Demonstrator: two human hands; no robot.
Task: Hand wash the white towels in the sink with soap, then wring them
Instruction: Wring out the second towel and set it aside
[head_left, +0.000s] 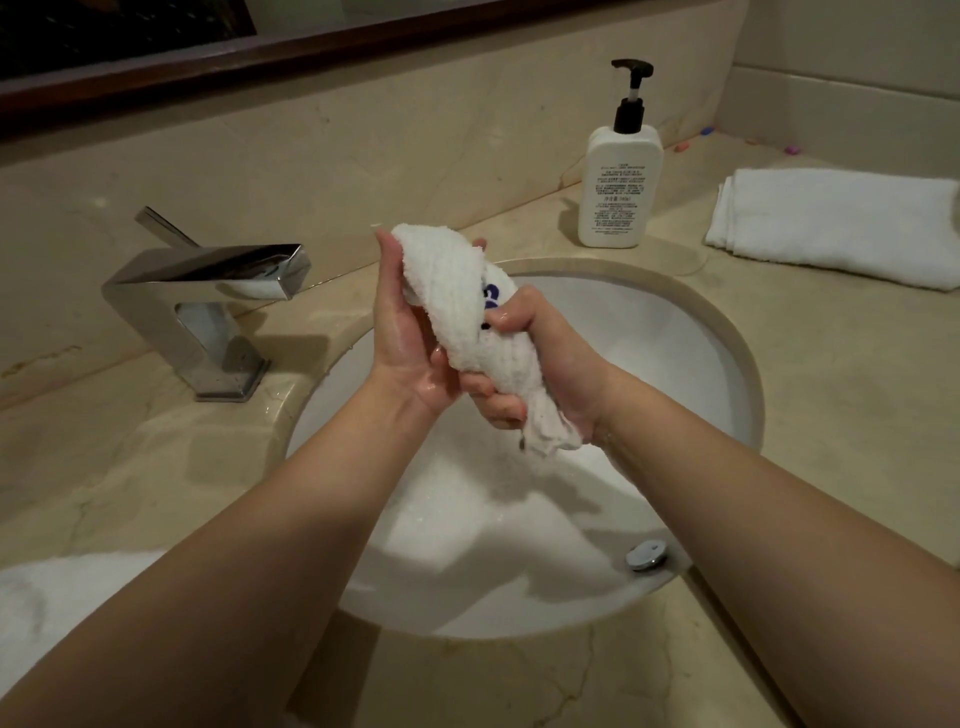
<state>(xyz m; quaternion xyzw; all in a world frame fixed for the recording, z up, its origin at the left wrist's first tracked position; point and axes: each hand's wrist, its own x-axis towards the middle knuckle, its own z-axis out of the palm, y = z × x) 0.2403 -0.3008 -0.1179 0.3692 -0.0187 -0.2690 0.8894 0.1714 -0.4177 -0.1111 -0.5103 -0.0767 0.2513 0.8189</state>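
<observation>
Right over the round white sink basin (691, 374), both hands clutch 1 twisted white terry towel (457, 306), rolled into a thick rope that slants from upper left down to lower right. The left hand (410, 332) wraps the rope's upper part, palm turned toward the camera, fingertips curling over the top end, skin wet and shiny. The right hand (530, 364) is clenched around the lower part, thumb and fingers closed tight on the cloth; a short frayed tail of towel pokes out just below that fist. Dark blue lettering shows on the cloth between the 2 grips, partly hidden by the right fingers.

Left of the grip stands a square chrome faucet (208, 296) on the beige marble counter (779, 519), its spout pointing toward the hands. Beyond the grip and to its right stands a white pump bottle with a black dispenser head (618, 176), upright. Farther right lies a folded white towel (841, 228), flat on the counter. Below the grip, near the basin's front edge, sits a chrome drain stopper (645, 554). Near the left forearm, at the lower left, another white towel (62, 597) rests on the counter, blurred.
</observation>
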